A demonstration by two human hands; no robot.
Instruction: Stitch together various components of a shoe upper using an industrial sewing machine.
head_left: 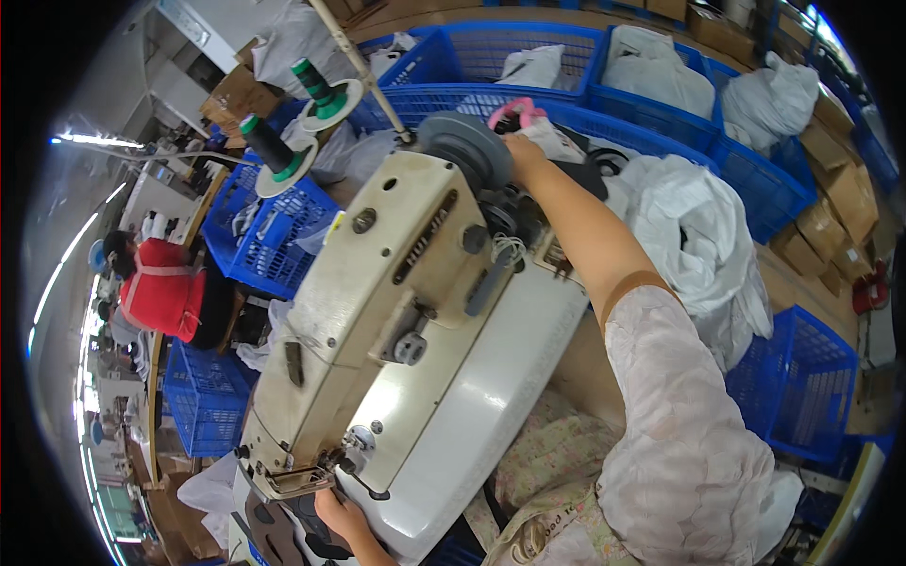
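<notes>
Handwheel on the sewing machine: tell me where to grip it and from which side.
Grip the handwheel by its outer rim, probably best from the right, where the right hand meets it. It is a round grey disc at the far end of the cream sewing machine, and its rim projects past the casing, giving an edge to curl around.

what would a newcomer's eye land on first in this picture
Probably the big cream sewing machine slanting across the middle, with the right hand at its grey handwheel near the top and the left hand by its lower end. Next might come a co-worker's red top at far left and two thread cones at upper left.
</notes>
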